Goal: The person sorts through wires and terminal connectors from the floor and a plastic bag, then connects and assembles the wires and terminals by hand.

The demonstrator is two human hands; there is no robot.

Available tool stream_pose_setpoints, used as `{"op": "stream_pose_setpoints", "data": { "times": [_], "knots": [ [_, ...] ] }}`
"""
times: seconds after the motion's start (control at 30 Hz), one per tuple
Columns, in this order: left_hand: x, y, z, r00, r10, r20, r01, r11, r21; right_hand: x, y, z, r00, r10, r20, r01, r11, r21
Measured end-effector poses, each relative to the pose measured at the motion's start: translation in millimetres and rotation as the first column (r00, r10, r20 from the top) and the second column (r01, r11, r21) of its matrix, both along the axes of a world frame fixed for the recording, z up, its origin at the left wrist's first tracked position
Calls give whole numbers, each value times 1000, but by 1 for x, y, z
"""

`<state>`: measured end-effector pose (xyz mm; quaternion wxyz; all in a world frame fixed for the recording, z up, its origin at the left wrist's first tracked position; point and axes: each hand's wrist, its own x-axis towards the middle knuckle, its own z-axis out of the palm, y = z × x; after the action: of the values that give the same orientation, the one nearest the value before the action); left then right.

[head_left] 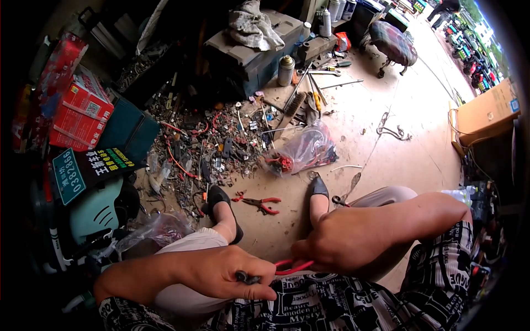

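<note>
My left hand (243,273) is closed in front of my lap, with a small dark piece (247,277) sticking out between thumb and fingers; its kind is unclear. A short stretch of red wire (293,268) runs from this fist across to my right hand (338,241). My right fingers are curled round its other end and mostly hidden. On the floor between my feet lie red-handled pliers (263,204), apart from both hands. Beyond them rests a clear plastic bag (306,148) with red parts inside.
Loose small parts and scraps (221,140) cover the floor at left. A toolbox (254,49) with a cloth stands behind, near a spray can (285,70). Red boxes (83,113) are stacked left. A padded stool (392,43) and a cardboard box (488,110) are at right.
</note>
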<state>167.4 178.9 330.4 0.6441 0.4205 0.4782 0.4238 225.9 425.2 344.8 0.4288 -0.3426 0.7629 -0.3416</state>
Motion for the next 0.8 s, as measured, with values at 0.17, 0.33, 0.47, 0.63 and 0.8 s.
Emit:
{"op": "stream_pose_setpoints", "data": {
  "times": [0.17, 0.33, 0.47, 0.63, 0.8],
  "knots": [
    [3, -2, -9, 994, 68, 83, -74, 995, 68, -1, 4, 0, 999, 14, -48, -16, 999, -41],
    [0, -4, -6, 995, 62, 76, -66, 996, 52, -7, 7, 1, 997, 73, -21, -73, 997, -8],
    [-13, -26, -19, 990, -66, 127, 62, 998, 33, -12, 27, 17, 992, -97, 82, 86, 988, 130],
    [-21, -84, -55, 743, 599, -299, -667, 699, -259, -21, 73, -26, 713, -644, -277, 690, 573, 443],
    [-28, -43, -33, 788, 500, -360, -601, 750, -276, -33, 53, -34, 935, -349, -66, 350, 875, 334]
  ]
}}
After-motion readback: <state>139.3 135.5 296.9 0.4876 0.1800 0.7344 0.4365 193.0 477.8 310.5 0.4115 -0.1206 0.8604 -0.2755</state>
